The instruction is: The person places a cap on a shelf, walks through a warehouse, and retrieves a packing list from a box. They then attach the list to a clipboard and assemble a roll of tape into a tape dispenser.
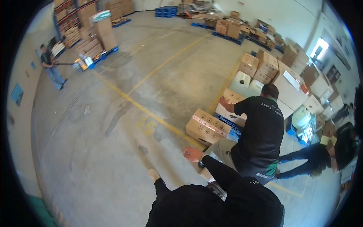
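Observation:
My right hand [193, 154] reaches out from a black sleeve, with a watch on the wrist. Its fingers look curled together; whatever they may hold is too small to make out. Just beyond it stands a taped brown carton [208, 127] with red-and-white tape and printed symbols, apart from the hand. Below the hand, part of another pale carton [205, 173] shows, mostly hidden by my arm. A co-worker in a black shirt [261, 128] crouches close by, one hand on a carton [231, 107] at a blue pallet [230, 126]. My left hand is out of view.
Cartons and white jerrycans [240, 81] stand behind the co-worker. At the right another person [314, 155] bends over. Far left, a person [51, 66] holds the handle of a pallet jack [79, 65] by a loaded pallet. My shoe [154, 174] is on the concrete floor.

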`<state>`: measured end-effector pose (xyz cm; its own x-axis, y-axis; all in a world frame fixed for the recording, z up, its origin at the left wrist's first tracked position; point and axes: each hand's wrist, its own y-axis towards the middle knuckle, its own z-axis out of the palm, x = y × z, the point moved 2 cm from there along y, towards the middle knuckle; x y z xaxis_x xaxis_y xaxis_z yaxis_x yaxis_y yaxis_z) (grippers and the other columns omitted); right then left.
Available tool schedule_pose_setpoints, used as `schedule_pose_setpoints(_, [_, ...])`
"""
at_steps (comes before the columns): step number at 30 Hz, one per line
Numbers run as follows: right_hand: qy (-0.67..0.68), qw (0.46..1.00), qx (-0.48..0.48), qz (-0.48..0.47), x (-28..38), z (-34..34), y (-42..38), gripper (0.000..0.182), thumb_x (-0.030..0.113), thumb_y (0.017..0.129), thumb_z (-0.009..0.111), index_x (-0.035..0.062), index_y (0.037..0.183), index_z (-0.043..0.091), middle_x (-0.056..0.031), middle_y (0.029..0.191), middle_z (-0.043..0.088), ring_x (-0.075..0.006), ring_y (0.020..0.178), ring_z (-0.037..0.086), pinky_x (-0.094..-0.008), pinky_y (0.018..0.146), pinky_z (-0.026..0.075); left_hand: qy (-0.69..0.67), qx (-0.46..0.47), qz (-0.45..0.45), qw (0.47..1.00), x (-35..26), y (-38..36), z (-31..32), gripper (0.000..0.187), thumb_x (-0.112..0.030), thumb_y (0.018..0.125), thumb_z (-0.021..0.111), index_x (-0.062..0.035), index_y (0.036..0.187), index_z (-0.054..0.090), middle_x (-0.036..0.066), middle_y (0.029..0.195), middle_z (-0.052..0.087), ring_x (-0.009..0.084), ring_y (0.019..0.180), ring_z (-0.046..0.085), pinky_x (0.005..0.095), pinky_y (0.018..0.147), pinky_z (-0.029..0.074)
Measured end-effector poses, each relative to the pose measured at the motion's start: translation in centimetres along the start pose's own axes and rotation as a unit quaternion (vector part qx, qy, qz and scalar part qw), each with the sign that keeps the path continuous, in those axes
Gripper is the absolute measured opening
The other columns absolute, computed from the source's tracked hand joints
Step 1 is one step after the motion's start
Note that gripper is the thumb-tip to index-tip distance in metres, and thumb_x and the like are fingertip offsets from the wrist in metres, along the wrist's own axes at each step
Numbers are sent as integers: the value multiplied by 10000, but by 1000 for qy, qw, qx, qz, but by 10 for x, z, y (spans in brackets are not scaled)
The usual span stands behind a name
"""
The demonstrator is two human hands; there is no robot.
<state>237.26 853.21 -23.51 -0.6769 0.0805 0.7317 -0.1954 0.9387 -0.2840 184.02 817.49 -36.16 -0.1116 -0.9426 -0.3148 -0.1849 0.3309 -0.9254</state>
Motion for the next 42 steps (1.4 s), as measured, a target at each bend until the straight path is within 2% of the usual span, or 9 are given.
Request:
schedule_pose_setpoints(13, [-173, 946, -7, 274, -192, 97, 38, 289, 247, 835, 519, 35, 887, 709, -201, 964, 672, -383, 935, 647, -484, 789, 522, -73, 11, 380, 922, -724, 263, -216, 187, -293, 952, 549, -147, 1067, 559, -8, 884, 603, 134, 607, 527, 280, 447, 399])
schedule_pose_setpoints(21, [-139, 978, 45, 150, -272, 33, 180, 204, 241, 828, 597, 79, 933, 665, -151, 878, 664, -360, 854, 656, -490, 727, 522, 99, 48, 428, 897, -965, 280, 4, 290, -325, 930, 577, -96, 1105, 610, 30, 958, 636, 180, 795, 614, 361, 588, 494])
schedule_pose_setpoints(24, [87, 853, -228, 460, -158, -166, 238, 507, 442, 865, 532, 68, 1190, 641, -228, 1202, 619, -394, 1117, 585, -454, 964, 456, 153, 138, 198, 958, -955, 310, 96, 303, -316, 875, 569, -79, 1044, 651, 122, 982, 624, 343, 894, 625, 473, 763, 509])
schedule_pose_setpoints(26, [89, 858, -340, 374, -178, -235, 280, 479, 383, 858, 584, 47, 1197, 620, -221, 1120, 658, -386, 1068, 612, -447, 929, 480, 653, 188, 594, 431, -965, 359, 155, 319, -382, 933, 464, -150, 1005, 671, 77, 944, 624, 279, 858, 640, 428, 834, 493])
schedule_pose_setpoints(28, [79, 851, -388, 345, -158, -310, 298, 463, 362, 867, 582, 47, 1206, 610, -197, 1013, 695, -377, 999, 643, -441, 888, 502, 532, 188, 273, 779, -972, 335, 182, 307, -372, 917, 488, -142, 1004, 672, 82, 954, 631, 286, 873, 640, 434, 843, 491])
schedule_pose_setpoints(33, [32, 822, -466, 326, -222, -389, 324, 396, 301, 882, 572, 54, 1188, 612, -171, 1094, 676, -362, 1022, 633, -430, 898, 493, 568, 188, 260, 758, -1084, 334, 292, 287, -347, 875, 547, -121, 1001, 674, 95, 980, 648, 306, 910, 639, 451, 866, 487])
schedule_pose_setpoints(36, [-15, 825, -445, 347, -291, -352, 312, 358, 278, 881, 573, 31, 1131, 640, -205, 1170, 640, -355, 1067, 617, -424, 921, 473, 640, 175, 365, 653, -1175, 368, 355, 283, -332, 851, 583, -109, 999, 676, 103, 995, 658, 317, 933, 639, 461, 880, 485])
schedule_pose_setpoints(40, [140, 723, -389, 554, -284, -321, 313, 364, 311, 854, 607, 32, 1080, 665, -169, 1023, 681, -253, 906, 670, -402, 778, 524, 715, 225, 648, 137, -1343, 413, 460, 266, -285, 775, 670, -84, 949, 683, 113, 958, 674, 333, 943, 639, 469, 864, 493])
schedule_pose_setpoints(42, [312, 656, -292, 623, -284, -307, 313, 461, 364, 898, 494, 80, 1245, 599, -142, 961, 719, -353, 886, 680, -453, 836, 529, 712, 249, 607, 249, -1406, 403, 530, 267, -317, 785, 659, -126, 971, 655, 101, 847, 663, 303, 836, 640, 469, 674, 510])
